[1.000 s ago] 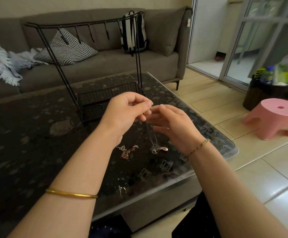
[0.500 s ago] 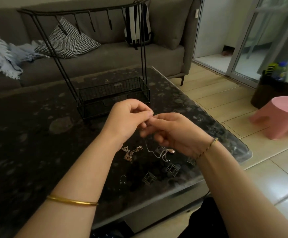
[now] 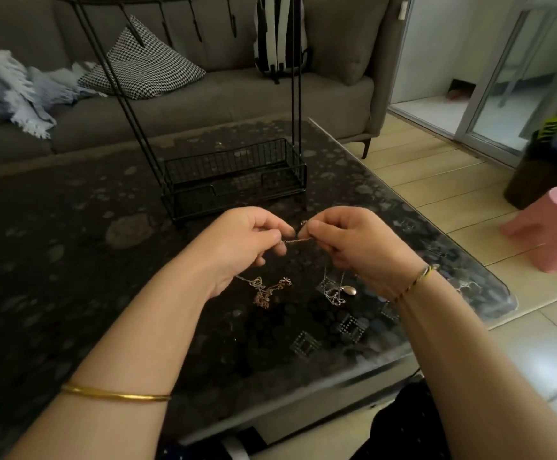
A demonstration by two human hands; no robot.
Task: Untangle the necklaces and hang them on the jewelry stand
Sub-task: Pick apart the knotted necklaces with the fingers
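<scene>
- My left hand and right hand are both closed in a fingertip pinch on the silver necklace. A short run of its chain is drawn taut between them, above the desk.
- The rest of that chain drops from under my right hand to an oval pendant, which lies on or just over the glass.
- A second knot of necklaces, rose-gold and pale, lies on the desk below my left hand, apart from the pendant.
- The jewelry stand stands just beyond my hands, and I see nothing hung on it.
- I judge the chain to be very light, limp and slippery, and fine enough to kink or snap. I would hold it with fingertips close to the knot and tease it rather than tug.
- Half a second ago my fingertips met at one point with slack chain curling beneath. Now the hands have parted a little and the link between them is straight.
</scene>
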